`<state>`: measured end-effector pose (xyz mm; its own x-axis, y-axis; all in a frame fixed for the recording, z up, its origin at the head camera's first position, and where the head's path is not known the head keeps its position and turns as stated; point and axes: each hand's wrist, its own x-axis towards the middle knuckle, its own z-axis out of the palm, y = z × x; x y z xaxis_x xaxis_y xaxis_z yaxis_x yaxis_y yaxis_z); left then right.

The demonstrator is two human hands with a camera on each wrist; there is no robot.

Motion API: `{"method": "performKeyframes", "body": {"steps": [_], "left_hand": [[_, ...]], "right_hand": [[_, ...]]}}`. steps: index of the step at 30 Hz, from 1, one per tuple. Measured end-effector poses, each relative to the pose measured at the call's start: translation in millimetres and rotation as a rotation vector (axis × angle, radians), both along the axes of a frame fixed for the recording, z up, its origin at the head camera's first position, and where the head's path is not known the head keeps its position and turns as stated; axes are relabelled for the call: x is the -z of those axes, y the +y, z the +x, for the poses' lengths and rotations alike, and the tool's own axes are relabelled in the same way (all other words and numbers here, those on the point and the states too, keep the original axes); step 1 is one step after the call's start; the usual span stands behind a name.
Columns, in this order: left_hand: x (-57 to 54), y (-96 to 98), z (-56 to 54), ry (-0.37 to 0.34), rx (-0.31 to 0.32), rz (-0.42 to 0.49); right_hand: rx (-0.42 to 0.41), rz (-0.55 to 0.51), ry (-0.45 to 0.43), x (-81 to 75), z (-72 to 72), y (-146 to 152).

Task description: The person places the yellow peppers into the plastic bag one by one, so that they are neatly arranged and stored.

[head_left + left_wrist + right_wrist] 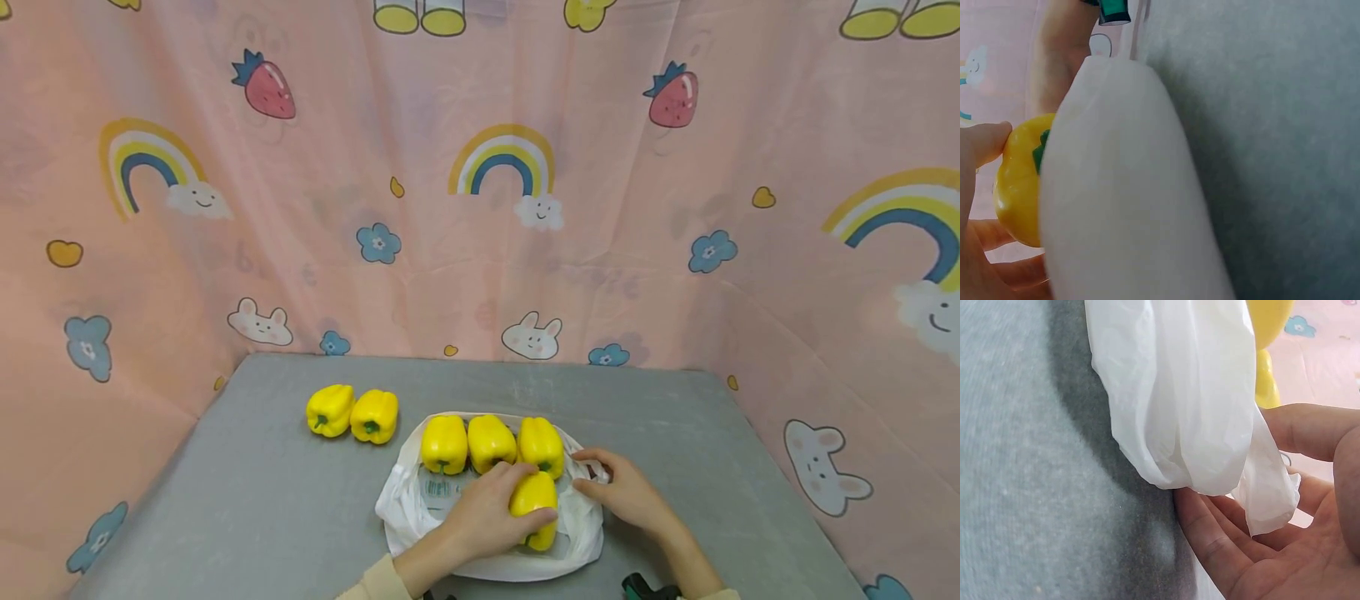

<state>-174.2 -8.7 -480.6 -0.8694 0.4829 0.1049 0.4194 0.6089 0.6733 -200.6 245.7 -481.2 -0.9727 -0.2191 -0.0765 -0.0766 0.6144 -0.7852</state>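
A white plastic bag [397, 504] lies spread open on the grey table, its rim rolled down. My left hand [487, 515] grips a yellow bell pepper [537, 493] inside the bag's near right part, thumb on one side and fingers on the other. In the left wrist view the bag wall hides part of this bell pepper [1017, 187]. Three more yellow bell peppers [491, 442] stand in a row along the bag's far side. At the bag's right edge, my right hand [630, 492] holds the loose plastic between thumb and fingers, some fingertips under the fold [1210, 456].
Two yellow bell peppers [374, 416] sit side by side on the grey table [300, 517], left of the bag. A printed label [438, 490] shows on the bag's floor. Pink patterned curtain [480, 275] encloses the table's back and sides.
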Motion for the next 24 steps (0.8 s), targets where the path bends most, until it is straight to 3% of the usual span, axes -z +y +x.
{"method": "performKeyframes", "body": {"steps": [10, 19, 24], "left_hand": [[6.6, 10.7, 0.1, 0.003, -0.026, 0.017], [6.4, 12.2, 0.3, -0.088, -0.025, 0.028], [4.5, 10.3, 0.1, -0.105, -0.009, 0.031]], "right_hand": [[0.015, 0.014, -0.003, -0.9, 0.1, -1], [0.025, 0.002, -0.014, 1.2, 0.0, 0], [0.019, 0.005, -0.006, 2.4, -0.7, 1]]}}
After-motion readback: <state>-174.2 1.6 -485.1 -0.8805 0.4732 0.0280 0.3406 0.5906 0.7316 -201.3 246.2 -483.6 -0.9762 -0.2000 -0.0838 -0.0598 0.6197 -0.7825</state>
